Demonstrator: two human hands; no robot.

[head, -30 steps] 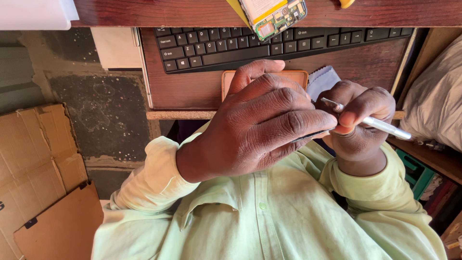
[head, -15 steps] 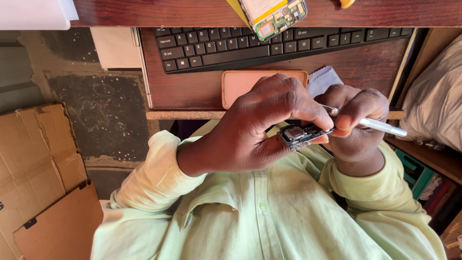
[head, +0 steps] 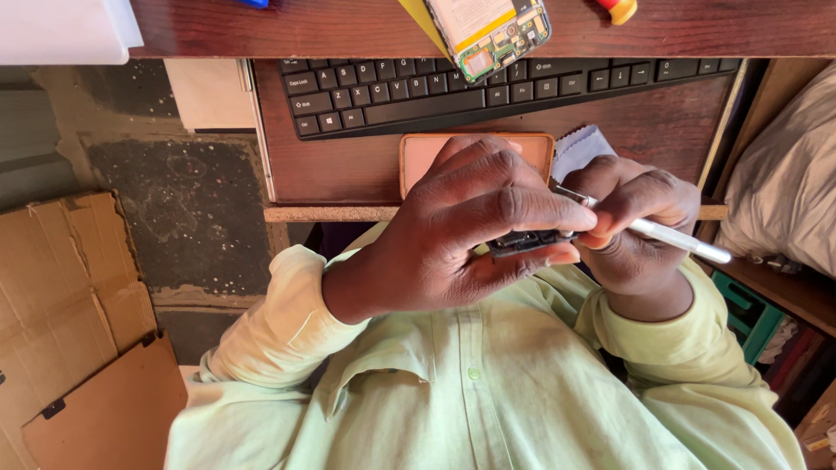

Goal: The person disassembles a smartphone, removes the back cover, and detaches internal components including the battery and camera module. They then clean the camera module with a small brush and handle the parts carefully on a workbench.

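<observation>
Item: small dark component (head: 527, 242), flat and blackish with fine metallic detail along its edge, mostly covered. Location: in front of the person's chest, just below the edge of the pull-out keyboard shelf (head: 348, 178).

Left hand (head: 475, 222): fingers curled over the component, pinching it between thumb and fingertips.

Right hand (head: 640, 213): fingers closed around a slim white-handled tool (head: 670, 237), held like a pen, tip meeting the component's right end.

Handling note: the work looks best done with light tip pressure, the pinch firm and both hands braced together, since the piece seems small and easily slipped.

Nearby: peach-coloured phone case (head: 427, 157) and grey cloth (head: 579, 148) on the shelf; black keyboard (head: 392, 91); opened phone with exposed board (head: 492, 30) on the desk above; flattened cardboard (head: 70, 296) on the floor.
</observation>
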